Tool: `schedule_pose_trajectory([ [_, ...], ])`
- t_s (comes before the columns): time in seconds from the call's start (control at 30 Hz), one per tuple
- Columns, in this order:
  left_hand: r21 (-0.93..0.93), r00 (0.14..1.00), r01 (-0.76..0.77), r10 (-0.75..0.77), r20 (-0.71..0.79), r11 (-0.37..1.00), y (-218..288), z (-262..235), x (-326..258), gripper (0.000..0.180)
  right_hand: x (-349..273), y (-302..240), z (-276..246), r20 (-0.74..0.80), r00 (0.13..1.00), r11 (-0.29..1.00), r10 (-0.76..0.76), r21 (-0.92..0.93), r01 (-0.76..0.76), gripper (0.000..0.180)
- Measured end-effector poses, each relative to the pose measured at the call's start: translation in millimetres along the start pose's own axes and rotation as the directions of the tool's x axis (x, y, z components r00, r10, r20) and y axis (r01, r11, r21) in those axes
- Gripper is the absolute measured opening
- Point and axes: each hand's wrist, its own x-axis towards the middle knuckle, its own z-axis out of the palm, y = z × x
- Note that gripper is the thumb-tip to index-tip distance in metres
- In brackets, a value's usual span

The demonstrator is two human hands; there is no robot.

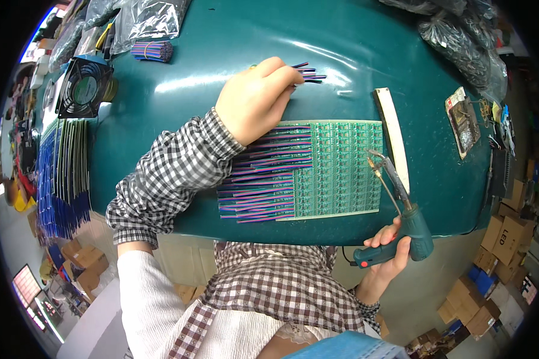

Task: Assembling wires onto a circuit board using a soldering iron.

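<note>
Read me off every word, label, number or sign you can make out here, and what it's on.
Carton, right: large dark lettering, legible; wording withheld.
Fan, upper left: hub marking, too small to read.
Packet, right: print too small and blurred.
Circuit boards, centre: any markings too fine to read.
Soldering gun, in the right hand: nothing readable.
Elsewhere: nothing I can read reliably.

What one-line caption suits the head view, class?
Left hand with wires, right hand with a soldering gun, circuit board on the green table.
</note>
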Motion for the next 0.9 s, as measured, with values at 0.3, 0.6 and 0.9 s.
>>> schedule_pose_trajectory([
  [0.3, -0.775, 0.789, 0.599, -0.314, 0.528, 0.203, 23.9, -26.6, -14.1, 0.028, -5.1, -1.9, -2.1, 0.055, 0.998, 1.000, 0.019, 0.002, -0.019, 0.052],
  [0.6, -0.676, 0.702, 0.706, -0.336, 0.627, 0.212, 50.6, -29.6, -33.3, 0.023, -7.5, -4.5, 1.2, 0.024, 0.999, 0.999, 0.022, -0.035, -0.021, 0.055],
  [0.9, -0.273, 0.980, -0.082, 0.127, 0.155, 0.959, 67.1, 6.8, -71.4, 0.027, -10.1, -6.3, 2.4, 0.043, 0.999, 0.997, 0.026, -0.078, -0.023, 0.055],
])
